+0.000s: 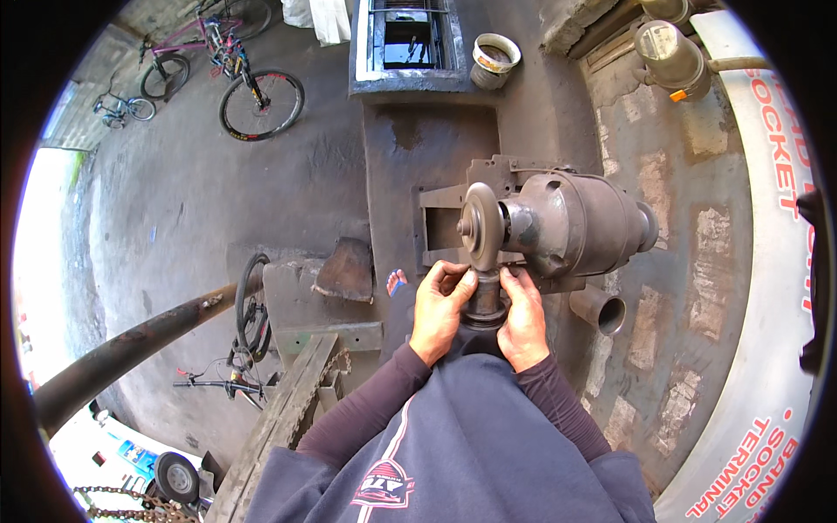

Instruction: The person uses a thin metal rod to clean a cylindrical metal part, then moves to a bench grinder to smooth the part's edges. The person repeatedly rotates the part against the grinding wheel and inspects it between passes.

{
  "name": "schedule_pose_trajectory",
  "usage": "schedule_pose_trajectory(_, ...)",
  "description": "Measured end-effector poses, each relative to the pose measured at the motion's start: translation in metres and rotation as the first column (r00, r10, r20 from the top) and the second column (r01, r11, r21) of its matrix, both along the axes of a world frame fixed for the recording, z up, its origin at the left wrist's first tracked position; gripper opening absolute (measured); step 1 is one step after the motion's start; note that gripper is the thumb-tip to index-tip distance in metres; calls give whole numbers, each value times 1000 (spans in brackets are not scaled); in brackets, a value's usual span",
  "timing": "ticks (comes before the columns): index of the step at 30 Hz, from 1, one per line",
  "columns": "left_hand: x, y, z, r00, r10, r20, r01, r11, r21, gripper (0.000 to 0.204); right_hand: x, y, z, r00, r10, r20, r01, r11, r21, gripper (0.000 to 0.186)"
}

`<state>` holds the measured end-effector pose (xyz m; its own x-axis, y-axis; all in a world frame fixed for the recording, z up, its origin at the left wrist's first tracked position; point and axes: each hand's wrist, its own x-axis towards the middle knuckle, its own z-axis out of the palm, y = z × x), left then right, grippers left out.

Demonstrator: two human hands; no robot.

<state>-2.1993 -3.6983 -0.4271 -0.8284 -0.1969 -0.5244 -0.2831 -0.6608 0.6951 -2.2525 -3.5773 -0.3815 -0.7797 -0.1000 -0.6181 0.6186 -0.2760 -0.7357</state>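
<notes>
A bench grinder's round wheel (pixel 485 228) stands in front of me, joined by a shaft to a brown, dusty motor (pixel 593 225). Just below the wheel rises a short metal cylinder (pixel 485 307) with a ringed base. My left hand (pixel 438 311) is closed at its left side, thumb and fingers pinched near the wheel's lower edge. On the other side my right hand (pixel 524 321) is closed too, its thumb and fingertips at the cylinder's top. Whatever small thing the fingers pinch, if any, cannot be made out.
A metal frame (pixel 427 222) sits behind the wheel. At right lies an open pipe end (pixel 609 315). A bucket (pixel 495 61) stands beside a barred window-like frame (pixel 410 52). Bicycles (pixel 261 105) are at far left; a long rusty pipe (pixel 148 338) juts in at left.
</notes>
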Motion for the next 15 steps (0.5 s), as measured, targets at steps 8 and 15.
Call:
schedule_pose_trajectory(8,-1,-1,1,999,9,32,-9,1000,13,19,1,1,-15,1000,-7,3,7,1000,8,23)
schedule_pose_trajectory(15,-3,-2,-2,999,16,38,-16,1000,-1,18,-2,-4,-10,1000,-10,6,10,1000,13,26)
